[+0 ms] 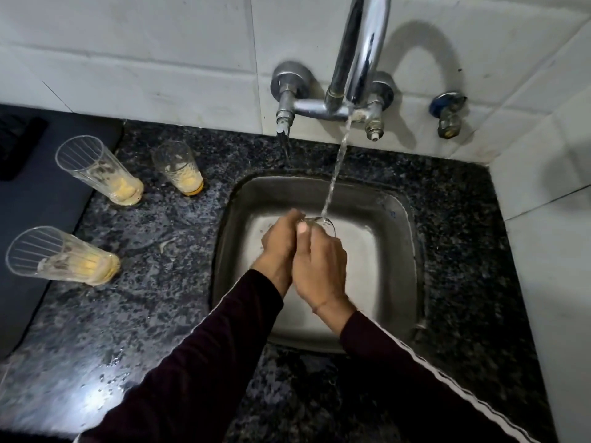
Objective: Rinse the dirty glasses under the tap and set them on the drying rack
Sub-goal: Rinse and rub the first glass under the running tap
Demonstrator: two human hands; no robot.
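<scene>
Over the steel sink (pixel 396 251) I hold a clear glass (pixel 321 222), and only its rim shows past my fingers. My right hand (pixel 319 266) wraps around its body. My left hand (pixel 281 241) presses against it from the left, fingers curled at the rim. Water runs from the chrome tap (pixel 361 59) in a thin stream into the glass mouth. Three dirty glasses with yellow residue stand on the left: one at the back left (pixel 99 169), a smaller one (pixel 179 169) beside it, and one nearer me (pixel 60 255).
Black speckled granite counter (pixel 153 314) surrounds the sink, wet in spots. A dark mat or stove surface (pixel 38 199) lies at the far left. White tiled walls stand behind and to the right, with a small valve (pixel 449 115) on the back wall.
</scene>
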